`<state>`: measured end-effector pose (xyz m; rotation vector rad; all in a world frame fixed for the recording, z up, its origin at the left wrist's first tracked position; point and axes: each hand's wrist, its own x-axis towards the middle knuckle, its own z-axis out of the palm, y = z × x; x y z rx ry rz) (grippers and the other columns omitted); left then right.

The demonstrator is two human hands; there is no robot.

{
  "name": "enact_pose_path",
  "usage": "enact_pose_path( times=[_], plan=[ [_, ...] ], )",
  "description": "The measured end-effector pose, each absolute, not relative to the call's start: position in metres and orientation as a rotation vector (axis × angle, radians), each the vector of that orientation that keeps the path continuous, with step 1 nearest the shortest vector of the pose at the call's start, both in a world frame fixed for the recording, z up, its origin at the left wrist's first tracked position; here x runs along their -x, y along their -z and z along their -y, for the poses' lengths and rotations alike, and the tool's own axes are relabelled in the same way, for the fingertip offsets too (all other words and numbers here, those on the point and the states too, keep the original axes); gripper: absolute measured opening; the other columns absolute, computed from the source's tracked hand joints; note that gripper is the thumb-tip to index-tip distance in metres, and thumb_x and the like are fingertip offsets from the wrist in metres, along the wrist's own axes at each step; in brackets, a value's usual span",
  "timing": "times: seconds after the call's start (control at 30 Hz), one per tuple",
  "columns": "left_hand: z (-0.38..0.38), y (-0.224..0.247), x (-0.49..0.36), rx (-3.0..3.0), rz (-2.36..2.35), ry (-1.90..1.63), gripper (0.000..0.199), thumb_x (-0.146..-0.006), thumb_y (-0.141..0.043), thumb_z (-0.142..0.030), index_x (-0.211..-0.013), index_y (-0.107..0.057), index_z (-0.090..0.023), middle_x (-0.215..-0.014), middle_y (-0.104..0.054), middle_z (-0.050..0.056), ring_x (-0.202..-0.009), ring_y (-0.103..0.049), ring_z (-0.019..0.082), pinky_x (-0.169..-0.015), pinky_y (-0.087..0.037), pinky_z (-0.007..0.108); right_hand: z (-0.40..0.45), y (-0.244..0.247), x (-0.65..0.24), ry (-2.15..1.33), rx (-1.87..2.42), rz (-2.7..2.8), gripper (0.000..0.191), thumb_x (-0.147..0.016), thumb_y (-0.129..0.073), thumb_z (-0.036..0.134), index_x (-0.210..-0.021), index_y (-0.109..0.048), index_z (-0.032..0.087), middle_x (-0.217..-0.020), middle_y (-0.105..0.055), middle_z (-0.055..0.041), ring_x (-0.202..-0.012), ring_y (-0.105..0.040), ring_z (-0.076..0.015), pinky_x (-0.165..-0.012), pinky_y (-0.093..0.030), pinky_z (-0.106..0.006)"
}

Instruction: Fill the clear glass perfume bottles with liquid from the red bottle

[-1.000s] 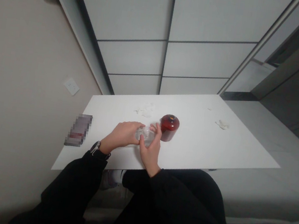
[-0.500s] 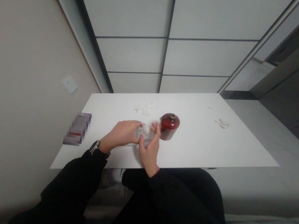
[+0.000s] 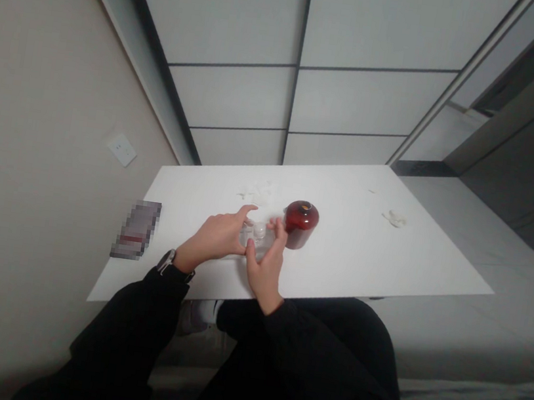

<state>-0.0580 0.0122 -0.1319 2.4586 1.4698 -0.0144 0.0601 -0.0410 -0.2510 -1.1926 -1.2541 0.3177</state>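
A clear, see-through bottle (image 3: pixel 263 248) with a small rounded top sits low over the near middle of the table, between my hands. My left hand (image 3: pixel 216 238) curves around its left side, with the index finger lifted and stretched forward. From the right, my right hand (image 3: pixel 266 267) grips it, thumb at the near side and fingers bent along the far right. Whether its base touches the table is hidden. Just beyond my right fingers, a dark red, translucent bottle (image 3: pixel 300 226) with an opening in its top stands upright, very close to them.
The white table (image 3: pixel 363 253) reaches its near edge at my lap. A blurred-out dark flat object (image 3: pixel 137 229) lies at the left edge. Crumpled whitish scraps (image 3: pixel 395 218) lie at the right, with more pale bits (image 3: pixel 254 193) behind my hands. White panels rise behind the table.
My left index finger has lifted off the clear bottle's top and straightened forward. My right hand keeps its grip, and the red bottle has stayed in place. The view has shifted slightly.
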Motion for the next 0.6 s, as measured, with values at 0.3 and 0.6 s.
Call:
enact_pose_path(
  times=[0.3, 0.6],
  plan=[
    [-0.0103, 0.1287, 0.0558, -2.427, -1.488, 0.029, 0.096, -0.082, -0.076, -0.041, -0.162, -0.025, -0.026, -0.138, -0.072, 0.011, -0.119, -0.073, 0.035, -0.091, -0.056, 0.04, 0.0418, 0.2499, -0.0609, -0.321, 1.194, 1.269, 0.071, -0.101, -0.055, 0.035, -0.162, -0.025, 0.019, -0.147, -0.057, -0.0225, -0.137, -0.058, -0.0323, -0.114, -0.05, -0.058],
    [-0.0095, 0.1264, 0.0541, -2.432, -1.485, 0.039, 0.097, -0.083, -0.074, -0.041, -0.164, -0.022, -0.025, -0.137, -0.072, 0.012, -0.12, -0.073, 0.034, -0.092, -0.055, 0.039, 0.0414, 0.2526, -0.0597, -0.378, 1.185, 1.212, 0.058, -0.097, -0.059, 0.034, -0.149, -0.038, 0.02, -0.147, -0.056, -0.0217, -0.132, -0.061, -0.0307, -0.11, -0.053, -0.054]
  ],
)
